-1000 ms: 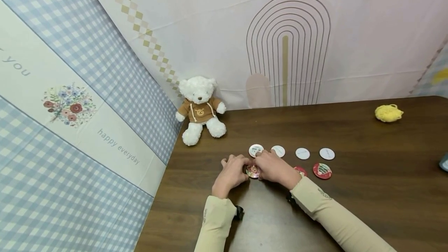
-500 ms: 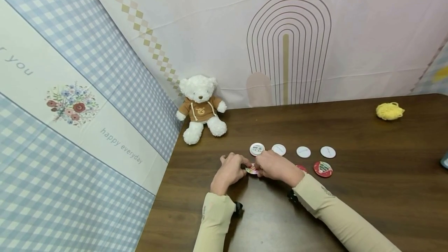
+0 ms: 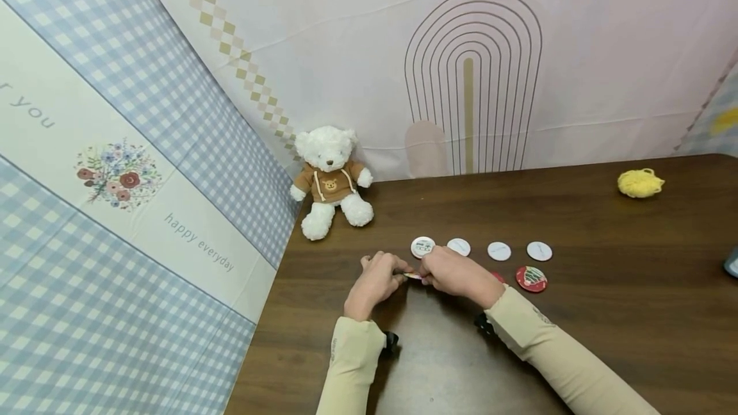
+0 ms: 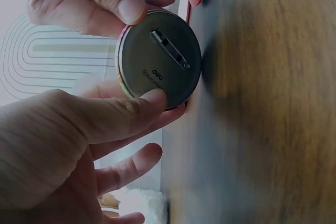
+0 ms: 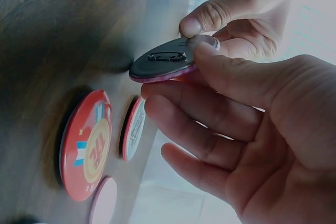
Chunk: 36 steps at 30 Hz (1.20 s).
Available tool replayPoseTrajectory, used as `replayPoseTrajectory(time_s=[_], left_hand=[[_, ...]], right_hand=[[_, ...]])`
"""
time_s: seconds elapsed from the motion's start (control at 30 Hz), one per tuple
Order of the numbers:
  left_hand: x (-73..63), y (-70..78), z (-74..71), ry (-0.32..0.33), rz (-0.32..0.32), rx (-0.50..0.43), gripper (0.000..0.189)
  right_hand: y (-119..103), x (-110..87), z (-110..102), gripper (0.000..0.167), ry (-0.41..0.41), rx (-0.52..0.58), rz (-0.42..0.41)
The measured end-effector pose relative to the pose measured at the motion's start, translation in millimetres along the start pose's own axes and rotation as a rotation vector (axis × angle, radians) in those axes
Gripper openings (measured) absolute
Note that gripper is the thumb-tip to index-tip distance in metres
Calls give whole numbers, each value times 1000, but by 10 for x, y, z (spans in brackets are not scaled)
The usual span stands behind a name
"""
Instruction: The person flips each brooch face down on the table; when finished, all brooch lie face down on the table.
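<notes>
Both hands hold one round pin-back button badge (image 4: 152, 61) by its opposite sides, tipped up close over the table. Its dark metal back, with a safety-pin clasp and small "deli" lettering, shows in both wrist views; the printed face is mostly turned away. My left hand (image 3: 376, 284) pinches one side between thumb and fingers. My right hand (image 3: 458, 274) pinches the other side, its remaining fingers loosely bent. Just behind them lies a white round badge (image 3: 423, 247) with small dark print. Beside the right hand is a red badge (image 5: 86, 148) with a gold and blue design, partly hidden in the head view.
More white round badges (image 3: 499, 251) form a row to the right. A red badge with a green tree (image 3: 531, 279) lies in front of them. A white teddy bear (image 3: 330, 178) sits at back left, and yellow yarn (image 3: 640, 183) lies at back right.
The badge between the hands has tipped from showing its colourful face to nearly edge-on in the head view. Both hands keep hold of it and have barely shifted.
</notes>
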<state>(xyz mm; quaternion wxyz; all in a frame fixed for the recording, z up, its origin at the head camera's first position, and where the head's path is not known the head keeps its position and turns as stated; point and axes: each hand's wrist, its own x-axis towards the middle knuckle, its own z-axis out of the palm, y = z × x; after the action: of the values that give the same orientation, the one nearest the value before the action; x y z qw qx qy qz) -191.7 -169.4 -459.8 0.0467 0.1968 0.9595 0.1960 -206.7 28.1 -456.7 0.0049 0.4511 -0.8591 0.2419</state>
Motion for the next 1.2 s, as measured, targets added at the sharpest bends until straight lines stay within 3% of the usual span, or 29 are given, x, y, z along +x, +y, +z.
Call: replayPoseTrajectory(time_s=[0.37,0.6,0.97,1.2], left_hand=[[44,49,13,16,-8,55,9],[90,70,22,59,-12,89,9],[85,46,56,76,-41,28,7],[110,82,107,47,-82,15,12]], right_hand=[[19,-26,-26,24,56,-17,50],[35,0,-31,25,55,-45,195],[72,36,140,37,129,-62,305],[46,15,160,26,137,-107,353]])
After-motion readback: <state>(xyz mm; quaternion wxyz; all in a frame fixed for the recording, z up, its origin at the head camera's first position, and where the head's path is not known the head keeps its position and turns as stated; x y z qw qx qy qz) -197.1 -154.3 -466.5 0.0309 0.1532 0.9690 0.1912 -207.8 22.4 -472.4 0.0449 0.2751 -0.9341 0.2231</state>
